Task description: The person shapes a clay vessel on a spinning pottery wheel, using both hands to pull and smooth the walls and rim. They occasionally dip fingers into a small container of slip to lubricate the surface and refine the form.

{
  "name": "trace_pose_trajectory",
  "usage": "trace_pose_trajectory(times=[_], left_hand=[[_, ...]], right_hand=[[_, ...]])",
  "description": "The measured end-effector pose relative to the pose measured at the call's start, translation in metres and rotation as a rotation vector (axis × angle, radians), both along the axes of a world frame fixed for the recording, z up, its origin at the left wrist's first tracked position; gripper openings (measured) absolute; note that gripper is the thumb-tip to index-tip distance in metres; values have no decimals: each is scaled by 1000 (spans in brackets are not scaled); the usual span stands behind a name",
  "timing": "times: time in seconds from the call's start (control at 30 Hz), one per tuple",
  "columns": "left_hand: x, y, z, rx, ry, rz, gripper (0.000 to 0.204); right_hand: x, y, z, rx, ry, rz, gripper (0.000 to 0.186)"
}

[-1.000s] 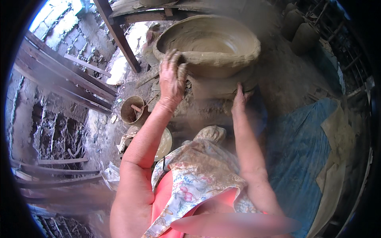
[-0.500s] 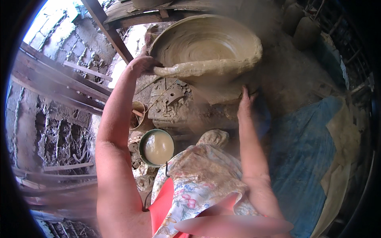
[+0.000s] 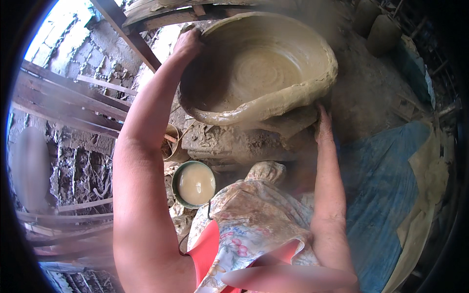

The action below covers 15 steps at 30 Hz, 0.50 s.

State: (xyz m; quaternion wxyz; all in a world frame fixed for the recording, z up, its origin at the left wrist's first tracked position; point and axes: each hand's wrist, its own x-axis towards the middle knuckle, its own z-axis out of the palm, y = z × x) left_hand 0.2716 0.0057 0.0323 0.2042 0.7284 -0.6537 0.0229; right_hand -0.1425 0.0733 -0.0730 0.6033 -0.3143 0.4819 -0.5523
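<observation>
A large wet clay basin [image 3: 266,71] with a thick, rolled near rim lies in front of me, its inside marked with rings. A flat, clay-covered board [image 3: 293,121] shows beneath its near right side. My left hand [image 3: 188,41] is at the far left of the basin, its fingers closed at the rim and partly hidden. My right hand [image 3: 323,126] is lower, on the near right, closed at the edge of the board under the basin; most of its fingertips are out of sight. Near my lap stands a green-rimmed bowl [image 3: 195,184] of cloudy, muddy water.
A small bucket [image 3: 172,146] holding sticks stands beyond the water bowl. Blue sheeting [image 3: 378,190] covers the ground at right. Wooden rails [image 3: 73,100] run along the left, and a wooden shelf [image 3: 181,12] spans the far side. Rounded clay pots [image 3: 383,35] stand far right.
The basin has turned and shifted right, and its near left rim has come closer to me. My left hand has moved farther away along the rim; my right hand has moved right.
</observation>
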Motion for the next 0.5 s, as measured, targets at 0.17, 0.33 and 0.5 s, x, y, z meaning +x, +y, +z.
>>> trace_pose_trajectory(times=[0.17,0.33,0.5], left_hand=[[6,-27,1,202,192,-38,33],[29,39,-10,242,662,-138,34],[32,76,-19,429,1033,-65,35]], right_hand=[[2,6,4,60,65,-48,63],[2,9,-5,0,48,-24,66],[-2,-1,-19,-27,15,-9,68]])
